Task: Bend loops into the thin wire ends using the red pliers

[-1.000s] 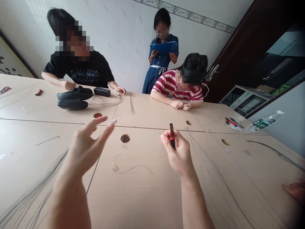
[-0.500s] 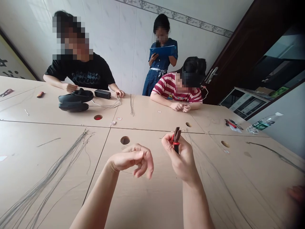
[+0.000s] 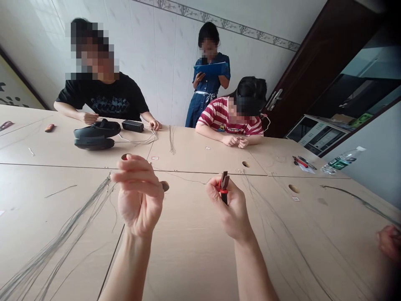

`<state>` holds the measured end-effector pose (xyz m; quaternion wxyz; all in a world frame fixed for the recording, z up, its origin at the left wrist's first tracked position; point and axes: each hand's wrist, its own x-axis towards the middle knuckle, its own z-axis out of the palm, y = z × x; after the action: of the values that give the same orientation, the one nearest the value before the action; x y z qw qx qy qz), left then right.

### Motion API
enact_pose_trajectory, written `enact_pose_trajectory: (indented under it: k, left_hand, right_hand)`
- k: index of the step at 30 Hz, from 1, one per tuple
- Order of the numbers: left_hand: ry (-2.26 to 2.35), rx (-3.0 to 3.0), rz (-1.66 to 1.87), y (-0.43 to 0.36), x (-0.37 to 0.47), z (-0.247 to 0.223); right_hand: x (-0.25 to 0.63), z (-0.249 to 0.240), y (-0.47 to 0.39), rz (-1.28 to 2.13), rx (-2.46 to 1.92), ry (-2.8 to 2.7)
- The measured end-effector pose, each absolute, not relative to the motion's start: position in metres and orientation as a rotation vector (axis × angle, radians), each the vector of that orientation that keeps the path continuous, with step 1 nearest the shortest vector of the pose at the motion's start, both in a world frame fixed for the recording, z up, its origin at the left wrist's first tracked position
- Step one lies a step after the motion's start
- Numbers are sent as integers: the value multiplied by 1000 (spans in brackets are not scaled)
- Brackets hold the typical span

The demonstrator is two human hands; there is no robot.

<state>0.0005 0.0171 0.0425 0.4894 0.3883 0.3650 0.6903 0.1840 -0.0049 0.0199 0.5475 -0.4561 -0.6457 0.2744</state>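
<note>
My right hand (image 3: 230,213) is closed around a pair of pliers (image 3: 224,184) with red and black handles, jaws pointing up. Between its thumb and forefinger the end of a thin wire (image 3: 188,179) shows; the wire runs left above the table towards my left hand (image 3: 139,196). That hand is raised with its palm showing and its fingers loosely bent, slightly blurred, and I see nothing in the palm. Just left of it lies a bundle of long thin wires (image 3: 70,223) across the table (image 3: 188,259).
More wires (image 3: 291,234) lie to the right. Across the table sit two people, a black headset (image 3: 95,136) and a black box (image 3: 132,126) by one; another person stands behind. A bottle (image 3: 343,161) and tools (image 3: 302,162) lie far right. Another person's hand (image 3: 389,242) shows at the right edge.
My left hand has swung up and left, turning its palm into view. The wire from my right hand now shows stretched leftward. My right hand keeps hold of the pliers.
</note>
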Motion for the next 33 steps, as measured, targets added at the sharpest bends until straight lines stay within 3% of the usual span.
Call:
enact_pose_trajectory:
  k: [3, 13, 21, 33]
  left_hand:
    - [1033, 1086, 1740, 23, -4, 44]
    - [469, 735, 1699, 51, 11, 17]
    - [585, 849, 1269, 47, 41, 0]
    - [546, 1299, 712, 32, 38, 10]
  right_hand:
    - [181, 19, -5, 666, -1091, -1567]
    - [174, 21, -11, 680, -1114, -1723]
    - [178, 24, -13, 581, -1103, -1736]
    - [196, 23, -9, 469, -1148, -1591]
